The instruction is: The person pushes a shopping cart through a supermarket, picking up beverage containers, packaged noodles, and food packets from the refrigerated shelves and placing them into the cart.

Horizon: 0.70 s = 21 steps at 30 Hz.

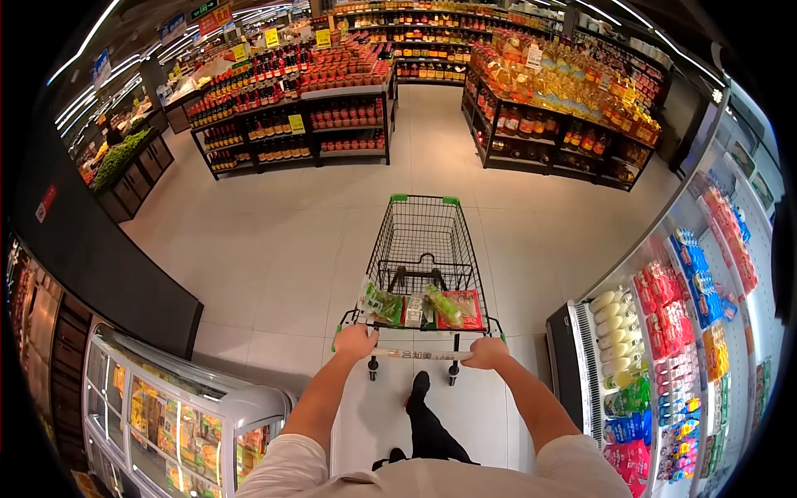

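Note:
Both my hands are on the handle (419,354) of a black wire shopping cart (422,224) with green corner caps. My left hand (356,341) is wrapped round the handle's left end, and my right hand (487,353) grips its right end. Several packages lie at the near end of the cart: a bag of leafy greens (382,304), a clear bag with something light green (445,307) in it, and a red package (466,308). Between them sits a pack with a white label, too small to read.
Bottle shelves stand ahead on the left (290,124) and right (556,124), with a tiled aisle (427,124) between them. A glass-topped freezer (178,423) is close on my left. To my right runs an open refrigerated shelf (664,357). A dark pillar (108,241) rises at left.

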Motion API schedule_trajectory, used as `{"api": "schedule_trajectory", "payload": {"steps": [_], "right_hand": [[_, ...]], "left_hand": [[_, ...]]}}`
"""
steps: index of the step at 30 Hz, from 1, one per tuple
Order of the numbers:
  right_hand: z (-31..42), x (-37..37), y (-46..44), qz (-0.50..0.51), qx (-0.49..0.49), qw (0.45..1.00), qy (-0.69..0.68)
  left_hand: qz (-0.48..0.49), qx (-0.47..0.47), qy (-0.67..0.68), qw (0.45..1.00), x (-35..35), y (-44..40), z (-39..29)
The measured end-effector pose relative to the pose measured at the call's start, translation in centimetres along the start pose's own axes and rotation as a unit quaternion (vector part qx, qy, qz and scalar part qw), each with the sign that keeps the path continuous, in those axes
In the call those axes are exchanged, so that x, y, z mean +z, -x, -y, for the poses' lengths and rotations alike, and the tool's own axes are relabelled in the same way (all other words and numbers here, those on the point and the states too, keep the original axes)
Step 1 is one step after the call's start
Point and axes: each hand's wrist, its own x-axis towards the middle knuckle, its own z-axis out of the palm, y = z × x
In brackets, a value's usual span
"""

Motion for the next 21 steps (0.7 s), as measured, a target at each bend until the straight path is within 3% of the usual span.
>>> {"api": "schedule_trajectory", "payload": {"steps": [9,15,21], "right_hand": [[-9.9,-11.7,-15.8,-0.001,0.023,1.0,0.02],[-13.6,-15.6,-23.0,0.019,0.04,0.999,0.032],[-12.0,-17.5,-26.5,0.039,0.08,0.996,-0.005]], "left_hand": [[0.017,-0.01,0.028,0.999,-2.9,-17.5,-6.8],[0.03,-0.004,0.033,0.999,-4.4,-26.4,-9.2],[0.05,0.047,0.022,0.997,-7.9,-34.9,-8.2]]}}
